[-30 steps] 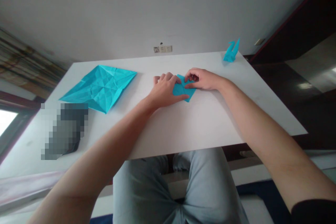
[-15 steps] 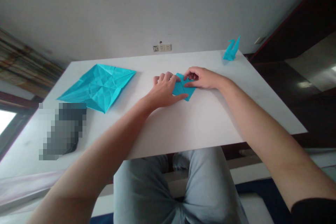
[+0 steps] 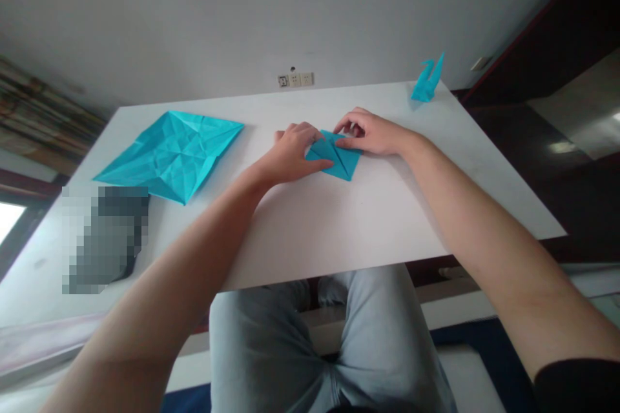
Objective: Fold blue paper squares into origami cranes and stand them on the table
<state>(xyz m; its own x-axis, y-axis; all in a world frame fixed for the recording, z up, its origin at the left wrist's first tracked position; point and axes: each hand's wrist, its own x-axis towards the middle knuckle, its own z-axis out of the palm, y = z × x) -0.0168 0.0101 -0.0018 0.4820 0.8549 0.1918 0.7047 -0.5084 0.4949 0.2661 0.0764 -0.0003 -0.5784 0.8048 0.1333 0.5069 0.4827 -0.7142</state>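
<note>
A small folded blue paper (image 3: 343, 163) lies near the middle of the white table, creased into a roughly square shape with a slit across its upper side. My left hand (image 3: 295, 153) grips its left corner, thumb on top and fingers curled along the far edge. From the right, my right hand (image 3: 365, 132) holds the far right edge, with the thumb on the paper and the fingers bent behind it. Parts of the paper are hidden under both hands.
A large creased blue sheet (image 3: 177, 153) is spread at the left. Nearer me lies a blurred-out dark object (image 3: 111, 239). A blue paper crane (image 3: 427, 82) stands at the back right of the white table (image 3: 339, 232). Wall sockets (image 3: 295, 80) sit behind.
The folded paper has turned slightly, and more of it shows. My left hand has drawn back to its left corner, its fingers more curled. The whole view has shifted a little.
</note>
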